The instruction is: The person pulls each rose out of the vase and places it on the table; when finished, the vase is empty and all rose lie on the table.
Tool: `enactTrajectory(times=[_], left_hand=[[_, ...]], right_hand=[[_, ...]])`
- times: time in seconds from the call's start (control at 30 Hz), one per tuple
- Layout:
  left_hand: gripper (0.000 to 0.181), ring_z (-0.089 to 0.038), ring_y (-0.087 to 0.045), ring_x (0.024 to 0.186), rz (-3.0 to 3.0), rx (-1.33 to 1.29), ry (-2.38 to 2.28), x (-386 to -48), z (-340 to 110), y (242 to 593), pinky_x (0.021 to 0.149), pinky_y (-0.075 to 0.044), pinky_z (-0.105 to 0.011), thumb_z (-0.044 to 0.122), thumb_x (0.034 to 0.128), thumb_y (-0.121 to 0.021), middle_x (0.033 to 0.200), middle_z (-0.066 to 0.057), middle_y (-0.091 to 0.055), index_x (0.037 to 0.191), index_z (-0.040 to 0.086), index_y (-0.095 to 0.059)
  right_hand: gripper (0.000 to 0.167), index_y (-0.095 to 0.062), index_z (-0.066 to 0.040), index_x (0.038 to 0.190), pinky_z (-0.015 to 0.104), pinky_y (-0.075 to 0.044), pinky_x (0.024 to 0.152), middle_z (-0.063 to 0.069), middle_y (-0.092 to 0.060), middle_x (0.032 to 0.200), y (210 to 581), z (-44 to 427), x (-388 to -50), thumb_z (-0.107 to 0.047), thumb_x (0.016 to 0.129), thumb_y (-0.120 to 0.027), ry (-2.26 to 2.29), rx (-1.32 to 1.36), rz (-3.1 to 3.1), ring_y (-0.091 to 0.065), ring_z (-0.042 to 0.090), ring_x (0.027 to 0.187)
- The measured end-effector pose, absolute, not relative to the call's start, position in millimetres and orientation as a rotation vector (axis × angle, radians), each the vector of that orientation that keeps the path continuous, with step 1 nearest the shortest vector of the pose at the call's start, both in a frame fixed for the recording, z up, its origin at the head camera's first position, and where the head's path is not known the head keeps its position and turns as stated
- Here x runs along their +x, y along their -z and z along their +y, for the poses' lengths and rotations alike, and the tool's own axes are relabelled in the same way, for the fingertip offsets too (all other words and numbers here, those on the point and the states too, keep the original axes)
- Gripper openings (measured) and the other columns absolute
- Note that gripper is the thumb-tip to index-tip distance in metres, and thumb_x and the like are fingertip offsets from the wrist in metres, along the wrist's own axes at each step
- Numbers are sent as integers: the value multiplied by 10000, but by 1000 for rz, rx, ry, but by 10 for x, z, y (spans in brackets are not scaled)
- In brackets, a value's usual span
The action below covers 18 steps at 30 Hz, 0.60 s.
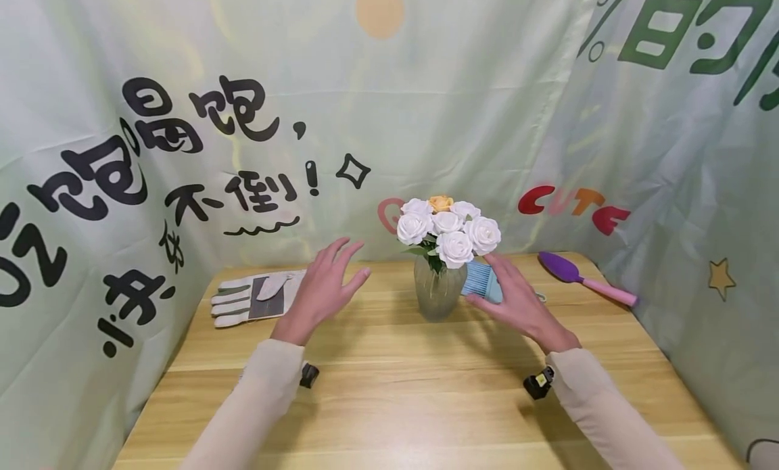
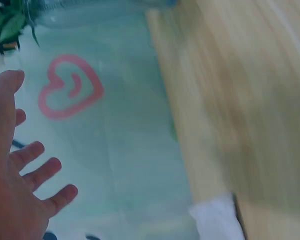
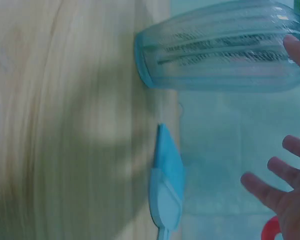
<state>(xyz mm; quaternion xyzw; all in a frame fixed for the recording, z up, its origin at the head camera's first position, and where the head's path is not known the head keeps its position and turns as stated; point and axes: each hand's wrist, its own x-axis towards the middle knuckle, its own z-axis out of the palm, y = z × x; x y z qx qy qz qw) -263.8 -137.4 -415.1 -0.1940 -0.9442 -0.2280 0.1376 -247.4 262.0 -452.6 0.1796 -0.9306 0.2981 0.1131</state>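
Observation:
A ribbed glass vase (image 1: 439,294) stands upright on the table, holding several white roses (image 1: 455,249) and one orange rose (image 1: 441,203). To its right is my right hand (image 1: 517,301), fingers spread and holding nothing; in the right wrist view its thumb overlaps the vase (image 3: 215,55), and I cannot tell whether they touch. My left hand (image 1: 322,287) hovers to the left of the vase, apart from it, with fingers extended and thumb out. Behind the vase and right hand lies a blue brush (image 1: 481,280), partly hidden in the head view.
A grey and white work glove (image 1: 252,297) lies at the back left, partly behind my left hand. At the back right is a purple trowel (image 1: 560,266) with a pink handle. Printed cloth (image 1: 426,118) hangs around the wooden table (image 1: 414,395).

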Motion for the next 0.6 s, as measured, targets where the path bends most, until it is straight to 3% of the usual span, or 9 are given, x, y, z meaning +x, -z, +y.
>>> enactTrajectory(times=[0.13,0.33,0.6], left_hand=[[535,-414,-451,1540,-2655,-698,750,-2676,-1124,4077,1248,-408,-673,434,1107,-626,1696,-153,-438,1580,198,-544],[373,-369,-458,1539,-2528,-874,949,-2722,-832,4026,1293,-399,-583,279,1107,-663,1633,-157,-509,1440,115,-625],[354,-301,-550,1478,-2383,-926,1097,-2780,-565,4117,1273,-459,-481,179,1094,-677,1525,-125,-629,1430,69,-655]], right_hand=[[1012,-231,-199,1742,660,-559,1116,207,-344,1738,4583,2524,-2505,-359,961,-854,-1065,554,-2700,-449,466,1521],[998,-230,-68,1718,633,-579,1093,263,-375,1697,4627,2406,-2522,-266,968,-858,-1363,537,-2633,-455,496,1514],[1036,-169,-83,1731,682,-510,1150,261,-286,1748,4659,2299,-2570,-144,959,-858,-1622,562,-2545,-380,520,1568]])
